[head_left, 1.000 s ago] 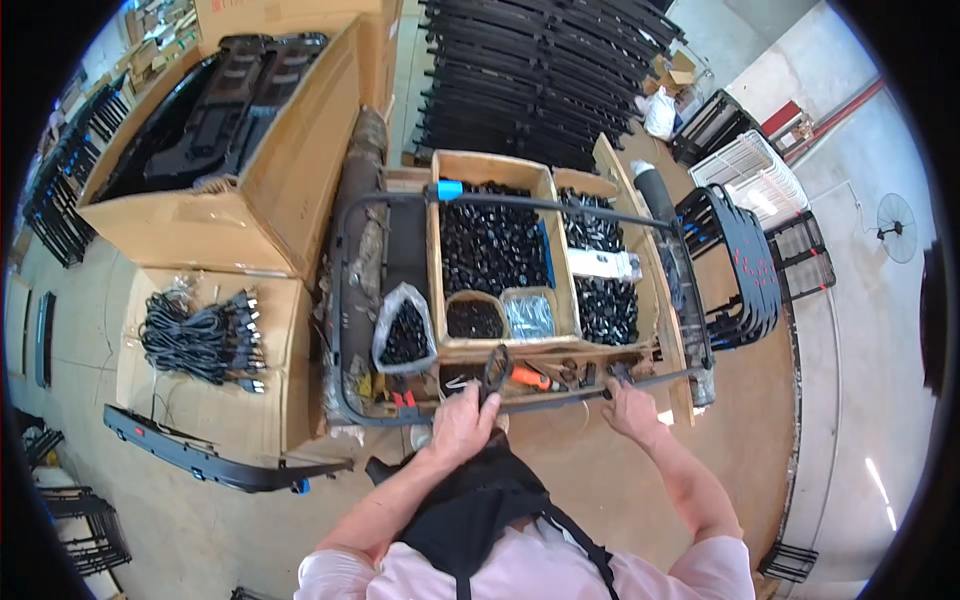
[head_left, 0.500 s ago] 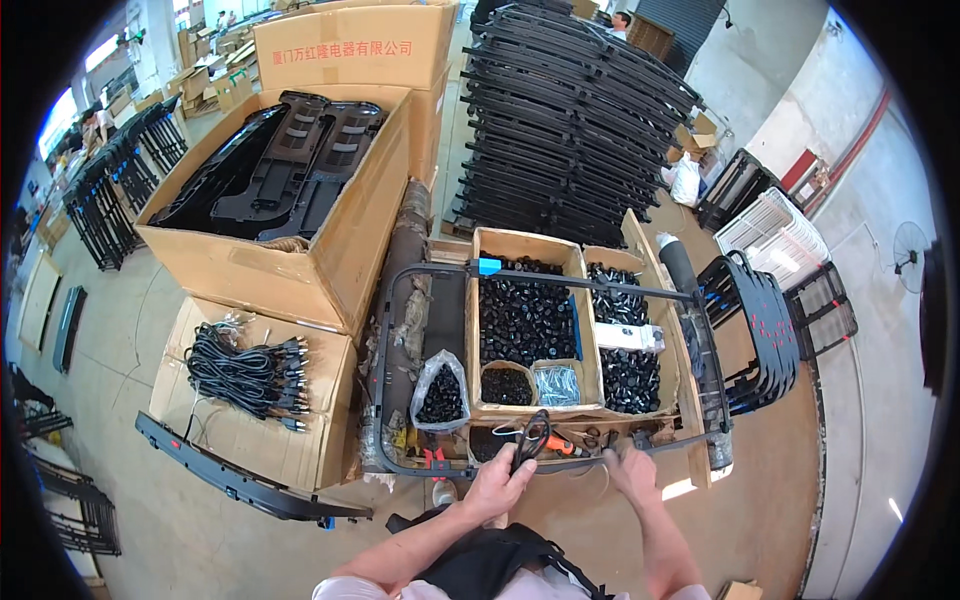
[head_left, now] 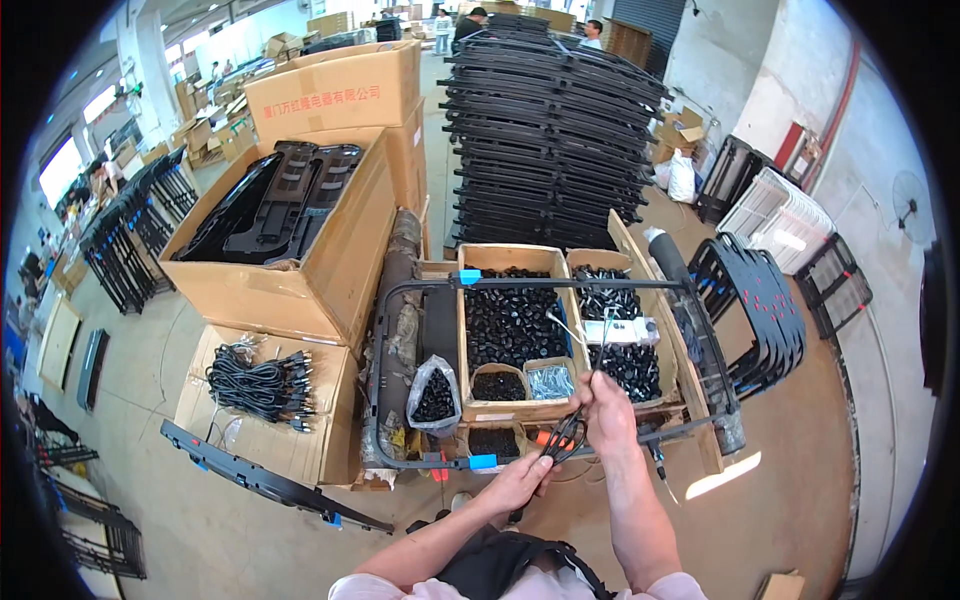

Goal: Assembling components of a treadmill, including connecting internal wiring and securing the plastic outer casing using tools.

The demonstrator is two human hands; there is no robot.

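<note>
Loops of a thin black cable [head_left: 566,436] are bunched in my left hand [head_left: 518,482], whose fingers are closed round them below the near bar of a black tubular frame [head_left: 420,464]. Just above and to the right, my right hand [head_left: 608,412] pinches a length of the same cable, which rises past its fingertips over the parts boxes. Pale wire ends show near those boxes. Partly behind the cable lies an orange-handled tool [head_left: 548,439]. A dark plug-like cable end [head_left: 657,456] with a thin pale tip hangs by the near bar, right of my right hand.
Under the frame stand a wooden box of black knobs [head_left: 515,320] and a box of small black parts [head_left: 630,372]. A plastic bag [head_left: 434,397] sits left of them. Bundled cables [head_left: 262,385] lie on cardboard at left, below a large carton [head_left: 330,285]. Stacked black frames [head_left: 550,140] rise behind.
My right hand has moved up and left from the near bar, and now pulls a cable length upward. My left hand has shifted slightly right with the loops. The view has tilted up.
</note>
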